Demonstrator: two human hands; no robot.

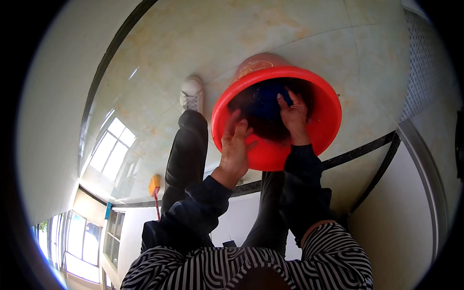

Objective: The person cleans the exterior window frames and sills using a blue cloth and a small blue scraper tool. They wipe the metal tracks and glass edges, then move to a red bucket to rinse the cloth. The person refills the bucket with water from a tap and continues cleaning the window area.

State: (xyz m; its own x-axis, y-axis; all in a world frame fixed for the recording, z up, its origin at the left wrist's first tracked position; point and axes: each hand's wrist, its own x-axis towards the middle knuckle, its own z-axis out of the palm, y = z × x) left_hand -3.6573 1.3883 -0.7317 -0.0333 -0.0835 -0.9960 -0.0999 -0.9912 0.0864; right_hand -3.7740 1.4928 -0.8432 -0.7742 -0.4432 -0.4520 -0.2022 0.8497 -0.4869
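Observation:
A red plastic bucket (328,108) stands on the tiled floor in front of me, its wide rim facing up towards me. Dark water and a dark blue cloth (268,96) show inside it. My right hand (294,114) reaches into the bucket at the cloth's right edge, thumb and fingers bent; whether it grips the cloth is unclear. Over the near left part of the rim is my left hand (235,145), slightly blurred, fingers apart and holding nothing. Dark sleeves cover both forearms.
My white shoe (191,95) is on the floor left of the bucket. A yellow broom with a red handle (154,184) stands near the wall at lower left. A metal-edged doorway (427,170) and blue-and-white small tiles (420,65) lie to the right.

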